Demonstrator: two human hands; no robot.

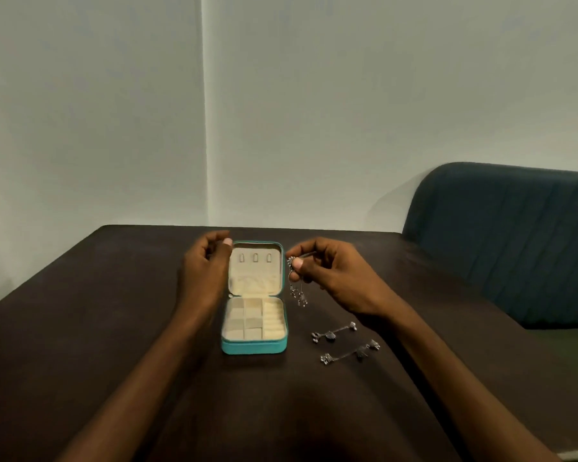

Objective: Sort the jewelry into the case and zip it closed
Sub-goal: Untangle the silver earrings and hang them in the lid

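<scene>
A small teal jewelry case [254, 347] lies open on the dark table, its cream lid standing up at the back and its cream compartments showing nothing inside. My right hand [331, 275] pinches a silver dangling earring [297, 288] just right of the lid, and the piece hangs above the table. My left hand [206, 265] hovers at the lid's left edge, fingers curled, with nothing visible in it. Two more silver earrings lie on the table right of the case, one [334, 332] nearer the case and one [349, 353] closer to me.
The dark brown table [114, 328] runs to a pale wall at the back. A dark teal upholstered seat back [508, 235] stands at the right, past the table's edge.
</scene>
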